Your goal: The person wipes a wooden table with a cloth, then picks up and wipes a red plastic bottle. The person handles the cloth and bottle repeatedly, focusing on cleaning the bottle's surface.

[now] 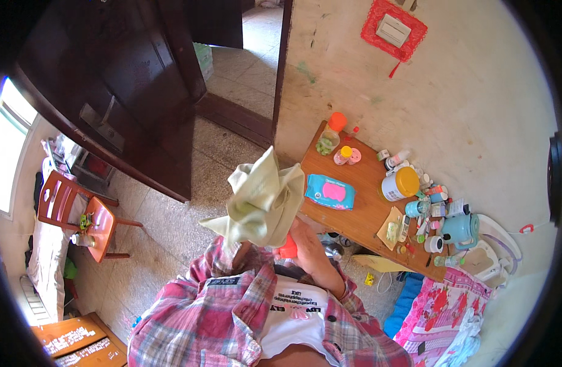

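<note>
A crumpled pale green cloth [265, 202] is held up in front of my chest, with several folds pointing outwards. My right hand [304, 241] is at the cloth's lower right edge, its fingers closed around a red-orange object [288, 248]. Part of that object lies behind the cloth, so its kind is unclear. From the plaid sleeve on the other side, my left wrist [243, 255] runs in under the cloth. The fabric covers my left hand, and its grip cannot be seen.
A wooden table [356, 220] on the right bears a wet-wipes pack [331, 191], a yellow-lidded jar [400, 183], a blue kettle [460, 229] and several bottles. A dark door [138, 91] stands ajar ahead. At left is a wooden chair [107, 225] with a jar on it.
</note>
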Motion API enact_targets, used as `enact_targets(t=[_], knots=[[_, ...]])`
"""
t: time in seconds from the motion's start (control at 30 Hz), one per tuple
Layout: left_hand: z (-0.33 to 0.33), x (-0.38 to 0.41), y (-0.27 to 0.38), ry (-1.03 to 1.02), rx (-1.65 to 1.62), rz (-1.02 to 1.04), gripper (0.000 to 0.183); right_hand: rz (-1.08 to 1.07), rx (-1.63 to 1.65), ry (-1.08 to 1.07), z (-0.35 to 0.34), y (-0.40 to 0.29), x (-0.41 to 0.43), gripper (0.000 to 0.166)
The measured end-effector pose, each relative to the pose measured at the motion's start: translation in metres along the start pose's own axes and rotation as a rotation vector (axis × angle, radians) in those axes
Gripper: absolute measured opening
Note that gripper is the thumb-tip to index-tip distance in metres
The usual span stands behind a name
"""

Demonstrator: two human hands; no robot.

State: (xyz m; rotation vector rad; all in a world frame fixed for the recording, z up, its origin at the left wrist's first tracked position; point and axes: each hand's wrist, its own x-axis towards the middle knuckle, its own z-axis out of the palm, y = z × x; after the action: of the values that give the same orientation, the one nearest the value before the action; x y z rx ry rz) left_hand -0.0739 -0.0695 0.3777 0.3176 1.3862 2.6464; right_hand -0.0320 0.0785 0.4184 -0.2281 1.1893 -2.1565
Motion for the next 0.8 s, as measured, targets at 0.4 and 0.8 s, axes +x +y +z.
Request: enact_targets(t=[0.4,0.8], knots=[[-0.011,0.01,0.01,-0.186,-0.775,-0.215,0.05,-0.293,-1.022,0.078,-0.006,-0.031,-0.005,0.039],[-0.009,-0.009,0.019,0.093,0.551,0.313,0.023,-0.498,-1.311,0.29,-0.004,-0.035,-0.001,0.043]])
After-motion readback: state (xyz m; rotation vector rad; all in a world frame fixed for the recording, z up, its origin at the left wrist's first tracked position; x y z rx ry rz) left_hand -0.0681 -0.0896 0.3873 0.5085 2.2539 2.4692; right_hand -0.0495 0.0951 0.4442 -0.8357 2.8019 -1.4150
